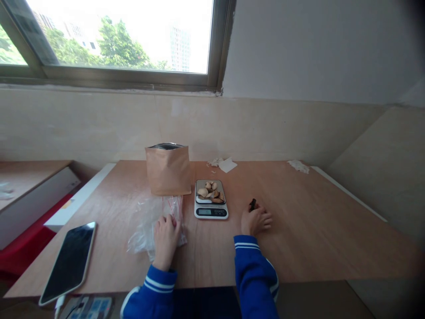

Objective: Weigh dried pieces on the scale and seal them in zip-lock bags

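Note:
My left hand (167,237) lies on clear zip bags (146,223) with red seal lines, its fingers curled over the plastic. A pinkish spot shows by its fingertips; what it is I cannot make out. Right of the scale, my right hand (255,220) rests on the table, a small black object (253,204) held at the thumb and forefinger and its other fingers pointing right. Between the hands stands a white kitchen scale (211,213) with a lit display too small to read. Several tan and brown dried slices (211,193) lie on its pan.
An upright brown kraft pouch (168,170) with its top open stands behind the bags. A phone or tablet (69,261) with a white cable lies at the left edge of the wooden table (315,230). Paper scraps (227,165) and a crumpled tissue (298,166) lie by the wall.

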{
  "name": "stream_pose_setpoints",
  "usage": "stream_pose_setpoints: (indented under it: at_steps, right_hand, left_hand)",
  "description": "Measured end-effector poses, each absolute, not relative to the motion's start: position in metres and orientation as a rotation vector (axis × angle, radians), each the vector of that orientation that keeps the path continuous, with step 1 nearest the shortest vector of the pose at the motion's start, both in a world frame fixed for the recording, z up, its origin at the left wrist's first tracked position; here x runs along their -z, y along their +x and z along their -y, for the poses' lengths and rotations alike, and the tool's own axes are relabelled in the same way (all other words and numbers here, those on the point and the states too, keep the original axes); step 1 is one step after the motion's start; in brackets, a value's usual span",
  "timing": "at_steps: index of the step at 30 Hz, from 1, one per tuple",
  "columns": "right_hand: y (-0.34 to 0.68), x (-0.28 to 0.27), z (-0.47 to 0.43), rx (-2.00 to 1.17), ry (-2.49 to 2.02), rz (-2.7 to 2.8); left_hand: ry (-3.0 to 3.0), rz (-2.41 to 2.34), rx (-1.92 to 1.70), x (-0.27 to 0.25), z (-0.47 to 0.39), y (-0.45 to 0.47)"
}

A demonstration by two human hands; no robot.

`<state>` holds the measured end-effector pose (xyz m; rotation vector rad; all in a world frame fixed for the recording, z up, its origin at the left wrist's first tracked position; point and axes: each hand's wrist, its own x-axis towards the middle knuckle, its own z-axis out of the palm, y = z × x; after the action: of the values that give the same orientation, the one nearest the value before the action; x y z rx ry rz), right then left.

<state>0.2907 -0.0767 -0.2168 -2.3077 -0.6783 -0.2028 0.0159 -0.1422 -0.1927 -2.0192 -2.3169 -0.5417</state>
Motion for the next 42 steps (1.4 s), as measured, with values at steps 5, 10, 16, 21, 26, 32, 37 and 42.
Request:
stream_pose_setpoints:
  at_steps: [5,10,16,21,26,32,37,42]
  right_hand:
    - [0.29,0.216,0.08,0.255,-2.181,0.738]
    - [0.283,0.213,0.087,0.295,-2.023,0.813]
    - [0.281,0.203,0.093,0.282,-1.918,0.908]
    - [0.254,0.186,0.105,0.119,-1.491,1.277]
    - [0.172,0.158,0.133,-0.466,-1.127,1.565]
    - [0.123,0.13,0.132,-0.762,-1.064,1.404]
    - [0.157,0.13,0.114,-0.655,-1.206,1.23]
    - [0.18,0.133,0.107,-0.444,-1.127,1.647]
  left_hand:
    - [-1.928,2.39,0.33,0.177,0.142,0.024]
    - [-1.946,2.39,0.281,0.176,0.139,0.029]
    - [-2.05,2.395,0.549,0.182,0.134,0.013]
    - [-2.044,2.21,1.09,0.167,0.135,0.005]
    - [-2.078,1.997,1.462,0.146,0.137,0.006]
    - [-2.337,1.942,1.84,0.125,0.137,0.012]
    - [-1.829,2.068,2.236,0.109,0.133,0.014]
    - [-1.884,2.154,2.321,0.11,0.114,0.021]
